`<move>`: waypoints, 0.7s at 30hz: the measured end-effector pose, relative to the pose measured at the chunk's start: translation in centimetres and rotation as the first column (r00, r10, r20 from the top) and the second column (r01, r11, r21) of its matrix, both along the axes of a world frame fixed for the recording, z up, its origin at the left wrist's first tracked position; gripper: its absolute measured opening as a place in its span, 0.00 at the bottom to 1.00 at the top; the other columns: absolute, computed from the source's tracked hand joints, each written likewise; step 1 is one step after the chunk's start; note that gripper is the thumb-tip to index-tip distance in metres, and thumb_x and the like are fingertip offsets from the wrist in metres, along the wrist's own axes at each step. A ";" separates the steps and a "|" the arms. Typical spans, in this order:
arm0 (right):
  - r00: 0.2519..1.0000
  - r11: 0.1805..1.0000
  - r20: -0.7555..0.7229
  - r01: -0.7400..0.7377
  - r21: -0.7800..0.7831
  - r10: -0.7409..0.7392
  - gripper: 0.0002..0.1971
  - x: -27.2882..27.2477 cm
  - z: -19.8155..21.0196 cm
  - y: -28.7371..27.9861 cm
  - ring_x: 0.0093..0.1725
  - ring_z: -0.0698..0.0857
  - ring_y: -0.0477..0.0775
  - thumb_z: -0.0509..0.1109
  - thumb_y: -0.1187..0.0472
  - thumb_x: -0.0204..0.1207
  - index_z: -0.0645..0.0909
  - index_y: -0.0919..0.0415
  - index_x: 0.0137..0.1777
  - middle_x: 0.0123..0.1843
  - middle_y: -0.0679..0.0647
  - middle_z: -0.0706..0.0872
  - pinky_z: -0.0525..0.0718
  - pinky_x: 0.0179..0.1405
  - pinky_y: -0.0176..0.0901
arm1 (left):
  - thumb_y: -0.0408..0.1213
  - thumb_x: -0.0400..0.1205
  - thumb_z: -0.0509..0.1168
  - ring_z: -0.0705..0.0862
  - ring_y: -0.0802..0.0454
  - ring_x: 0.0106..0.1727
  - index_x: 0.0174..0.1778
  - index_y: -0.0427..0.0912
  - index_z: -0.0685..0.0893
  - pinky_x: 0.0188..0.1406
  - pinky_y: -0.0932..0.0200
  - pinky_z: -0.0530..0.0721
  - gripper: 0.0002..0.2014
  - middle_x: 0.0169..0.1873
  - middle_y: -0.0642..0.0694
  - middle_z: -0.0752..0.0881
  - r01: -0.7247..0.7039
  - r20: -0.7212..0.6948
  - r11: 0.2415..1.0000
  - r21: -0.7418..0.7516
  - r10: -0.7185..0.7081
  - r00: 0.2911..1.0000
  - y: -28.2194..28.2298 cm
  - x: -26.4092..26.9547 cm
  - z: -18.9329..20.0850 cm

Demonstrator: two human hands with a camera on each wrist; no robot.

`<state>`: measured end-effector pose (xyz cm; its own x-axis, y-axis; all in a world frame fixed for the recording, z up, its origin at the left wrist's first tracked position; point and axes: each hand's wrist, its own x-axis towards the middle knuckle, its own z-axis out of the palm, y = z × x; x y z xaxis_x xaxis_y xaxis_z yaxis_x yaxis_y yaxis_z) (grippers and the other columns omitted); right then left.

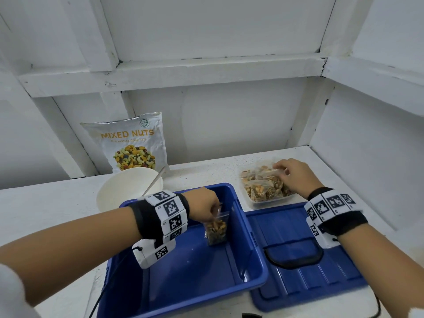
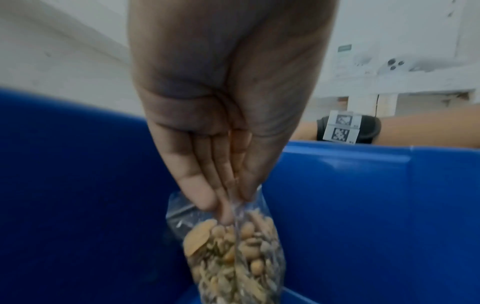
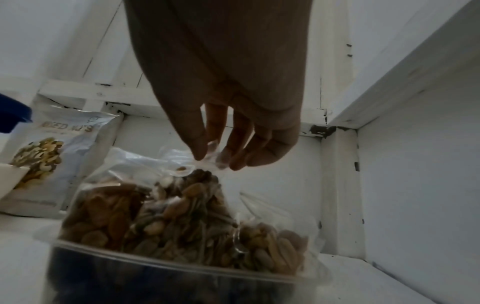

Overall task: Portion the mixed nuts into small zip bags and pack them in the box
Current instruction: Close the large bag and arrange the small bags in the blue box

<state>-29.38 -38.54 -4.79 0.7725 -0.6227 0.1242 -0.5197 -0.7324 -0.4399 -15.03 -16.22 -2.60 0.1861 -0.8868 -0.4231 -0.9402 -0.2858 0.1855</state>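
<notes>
Nearest, blue box [image 1: 188, 271], open. Inside it, against its far right wall: left hand [image 1: 204, 206] pinching the top of a filled zip bag [image 1: 216, 229], hanging upright. Right of the box, touching it: blue lid [image 1: 305, 255]. Beyond the lid: clear tray [image 1: 273, 199] of filled bags, right hand [image 1: 296, 174] pinching the top one [image 3: 187, 201]. Behind the box: white bowl [image 1: 124, 189], mixed nuts pouch [image 1: 130, 143].

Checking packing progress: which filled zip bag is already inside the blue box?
The zip bag pinched by the left hand; the other bags remain in the clear tray.
</notes>
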 end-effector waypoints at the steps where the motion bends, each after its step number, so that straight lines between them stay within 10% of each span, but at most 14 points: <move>1: 1.000 1.000 0.024 0.018 0.009 -0.018 0.11 0.1 0.1 0.0 0.51 0.81 0.57 0.64 0.64 0.79 0.84 0.63 0.57 0.56 0.62 0.85 0.73 0.50 0.40 | 0.32 0.79 0.63 0.81 0.49 0.45 0.52 0.36 0.85 0.47 0.56 0.79 0.09 0.51 0.41 0.87 -0.015 -0.003 1.000 -0.006 0.015 1.000 0.0 0.1 -0.4; 9: 0.998 0.996 0.032 0.044 0.072 -0.046 0.09 0.4 0.8 -0.2 0.49 0.80 0.52 0.66 0.62 0.79 0.86 0.63 0.51 0.52 0.58 0.88 0.70 0.49 0.36 | 0.32 0.80 0.62 0.83 0.47 0.53 0.54 0.36 0.85 0.45 0.60 0.75 0.10 0.52 0.42 0.87 -0.096 -0.047 0.993 -0.070 0.093 0.995 0.4 0.7 -1.0; 21: 0.890 0.998 0.456 -0.036 0.052 0.008 0.09 1.0 4.6 2.8 0.44 0.82 0.52 0.65 0.61 0.80 0.84 0.64 0.51 0.43 0.53 0.85 0.75 0.40 0.31 | 0.44 0.81 0.63 0.82 0.51 0.54 0.58 0.42 0.84 0.48 0.62 0.75 0.14 0.54 0.47 0.86 -0.120 0.003 0.979 -0.162 0.122 0.992 1.1 1.3 1.3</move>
